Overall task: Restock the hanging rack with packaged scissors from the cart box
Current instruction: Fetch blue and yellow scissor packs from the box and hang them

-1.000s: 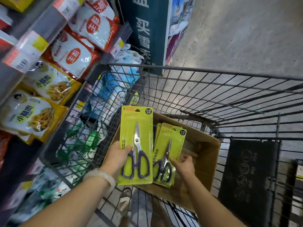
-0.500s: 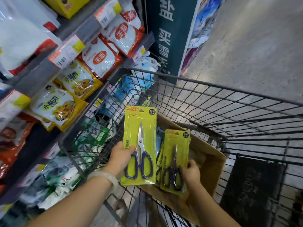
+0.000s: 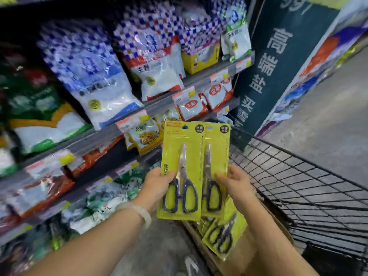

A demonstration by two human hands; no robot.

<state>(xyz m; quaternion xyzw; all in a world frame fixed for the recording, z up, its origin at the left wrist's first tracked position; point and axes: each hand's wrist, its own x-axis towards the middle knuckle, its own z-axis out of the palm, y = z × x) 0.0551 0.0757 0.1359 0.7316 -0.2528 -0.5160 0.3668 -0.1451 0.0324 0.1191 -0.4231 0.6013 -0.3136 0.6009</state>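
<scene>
From the head camera, the left hand [image 3: 157, 186] grips a packaged pair of scissors [image 3: 182, 170] by its lower left edge, thumb across the front of the yellow-green card just above the dark blue handles. The pack stands upright in the air. The right hand [image 3: 236, 183] holds a second scissors pack [image 3: 216, 166] by its lower right edge, fingers curled behind the card and thumb on the front. The two packs sit side by side, the left one overlapping the edge of the right one, their hang holes at the top.

Below the hands, the cardboard box [image 3: 278, 234] rests in the wire cart [image 3: 298, 176], at the cart's near left corner. More scissors packs [image 3: 224, 235] lie tilted in the box, just under the held ones.

A pale bracelet [image 3: 139, 213] circles the left wrist. To the left run store shelves [image 3: 111, 134] stacked with bagged goods, blurred. A dark sign [image 3: 266, 76] with white characters stands at the shelf end, beside the grey floor [image 3: 328, 116].
</scene>
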